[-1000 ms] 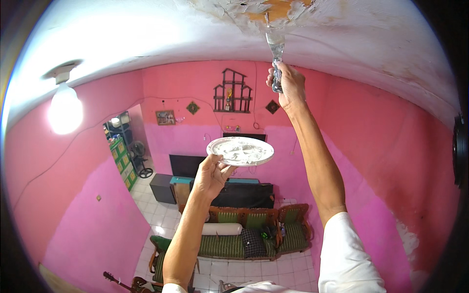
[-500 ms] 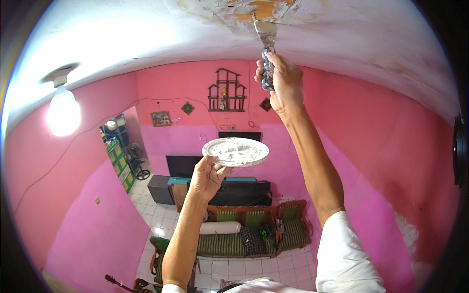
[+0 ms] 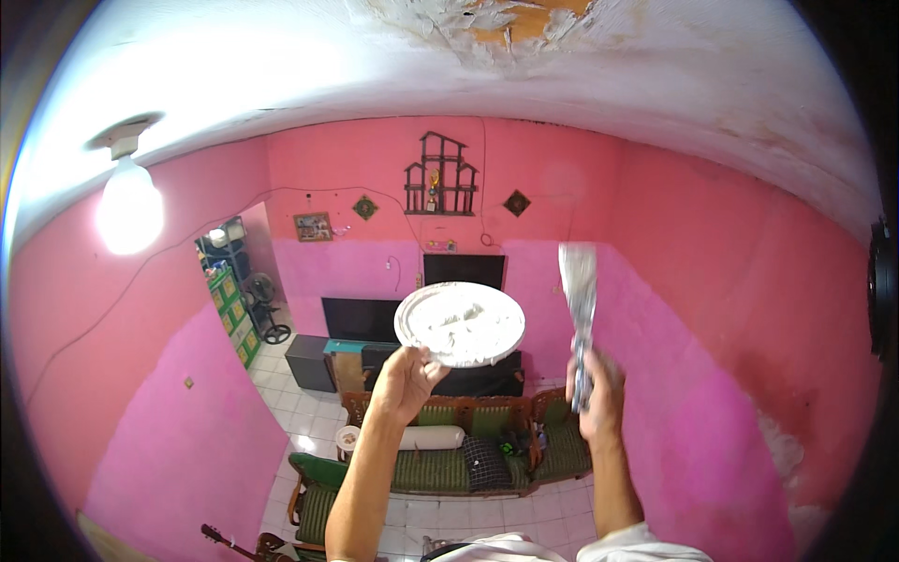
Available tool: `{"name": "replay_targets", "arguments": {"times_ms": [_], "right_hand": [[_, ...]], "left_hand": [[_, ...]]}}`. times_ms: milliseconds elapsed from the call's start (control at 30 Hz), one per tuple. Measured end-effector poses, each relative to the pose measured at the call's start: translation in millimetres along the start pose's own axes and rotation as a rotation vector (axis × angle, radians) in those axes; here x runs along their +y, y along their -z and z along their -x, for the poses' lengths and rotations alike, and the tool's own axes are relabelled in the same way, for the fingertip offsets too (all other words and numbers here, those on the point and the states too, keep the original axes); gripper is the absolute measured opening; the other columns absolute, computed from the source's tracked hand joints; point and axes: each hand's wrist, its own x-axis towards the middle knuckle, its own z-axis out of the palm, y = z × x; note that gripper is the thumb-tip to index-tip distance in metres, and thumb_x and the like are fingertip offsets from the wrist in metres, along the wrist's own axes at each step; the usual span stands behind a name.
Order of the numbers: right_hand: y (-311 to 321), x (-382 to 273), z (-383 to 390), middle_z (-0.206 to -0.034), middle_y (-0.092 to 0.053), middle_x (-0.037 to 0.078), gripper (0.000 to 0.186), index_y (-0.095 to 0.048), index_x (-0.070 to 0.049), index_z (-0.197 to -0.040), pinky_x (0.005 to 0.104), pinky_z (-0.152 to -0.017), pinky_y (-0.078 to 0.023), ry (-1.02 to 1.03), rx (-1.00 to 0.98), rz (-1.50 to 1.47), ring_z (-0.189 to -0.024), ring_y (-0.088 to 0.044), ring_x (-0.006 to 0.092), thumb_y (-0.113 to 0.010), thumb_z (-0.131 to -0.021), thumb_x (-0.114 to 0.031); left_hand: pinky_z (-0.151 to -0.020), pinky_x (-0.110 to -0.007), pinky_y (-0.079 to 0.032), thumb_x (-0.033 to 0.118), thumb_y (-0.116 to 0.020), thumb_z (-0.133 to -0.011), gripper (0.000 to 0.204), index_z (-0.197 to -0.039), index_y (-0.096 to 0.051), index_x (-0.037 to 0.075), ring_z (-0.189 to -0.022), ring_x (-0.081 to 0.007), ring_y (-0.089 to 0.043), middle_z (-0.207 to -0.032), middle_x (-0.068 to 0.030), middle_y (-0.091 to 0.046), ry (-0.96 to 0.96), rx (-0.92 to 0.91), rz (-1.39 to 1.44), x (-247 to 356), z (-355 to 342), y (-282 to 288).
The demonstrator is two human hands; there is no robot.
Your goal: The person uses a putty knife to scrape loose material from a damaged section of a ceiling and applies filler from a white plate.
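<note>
My left hand (image 3: 405, 382) grips the near edge of a round white plate (image 3: 405, 323), its thumb on the rim. White putty (image 3: 464, 323) lies smeared and heaped on the plate. To the right of the plate, my right hand (image 3: 599, 389) is wrapped round the handle of a putty knife (image 3: 580, 281). The broad blade points upward, coated with whitish paste, and touches neither the plate nor the ceiling. Overhead, the white ceiling (image 3: 655, 70) has a rough patch (image 3: 524, 23) with orange-brown showing through uneven white filler.
A lit bulb (image 3: 130, 208) hangs from the ceiling at left. Far below stand a green-striped wooden sofa (image 3: 421, 471), an armchair (image 3: 318, 496), a dark television (image 3: 361, 319) and a guitar (image 3: 267, 545). A house-shaped shelf (image 3: 440, 178) hangs on the pink far wall.
My right hand has brought the putty knife down from the ceiling patch to beside the plate. The plate has dropped slightly and tilted, showing more of its top.
</note>
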Motion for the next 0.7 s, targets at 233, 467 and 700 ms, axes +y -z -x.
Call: {"name": "replay_targets", "arguments": {"times_ms": [233, 467, 700], "right_hand": [[112, 159, 147, -0.059, -0.053, 0.000, 0.009, -0.060, -0.004, -0.077, 0.0219, -0.037, -0.033, -0.490, 0.224, 0.274, -0.044, -0.046, 0.0062, -0.067, -0.074, -0.009], [93, 181, 152, -0.060, -0.054, 0.000, 0.014, -0.059, -0.004, -0.077, 0.0204, -0.039, -0.035, -0.580, 0.165, 0.316, -0.044, -0.047, 0.0061, -0.068, -0.074, -0.014], [60, 202, 131, -0.058, -0.054, -0.001, 0.014, -0.059, -0.005, -0.075, 0.0202, -0.039, -0.034, -0.552, 0.088, 0.230, -0.045, -0.047, 0.0048, -0.069, -0.075, -0.015]], "left_hand": [[-0.069, -0.027, -0.051, 0.026, -0.068, -0.078, 0.036, -0.104, -0.055, 0.005, -0.082, -0.0130, -0.060, -0.093, -0.0020, -0.062, 0.065, 0.004, -0.040, -61, 82, 111], [-0.071, -0.028, -0.051, 0.011, -0.066, -0.077, 0.057, -0.123, -0.037, -0.006, -0.086, -0.0154, -0.058, -0.107, -0.0115, -0.057, 0.138, 0.182, 0.072, -99, 148, 175], [-0.097, -0.045, -0.041, 0.020, -0.068, -0.077, 0.068, -0.131, -0.031, 0.000, -0.111, -0.0269, -0.051, -0.119, -0.0118, -0.054, 0.146, 0.271, 0.009, -91, 198, 215]]}}
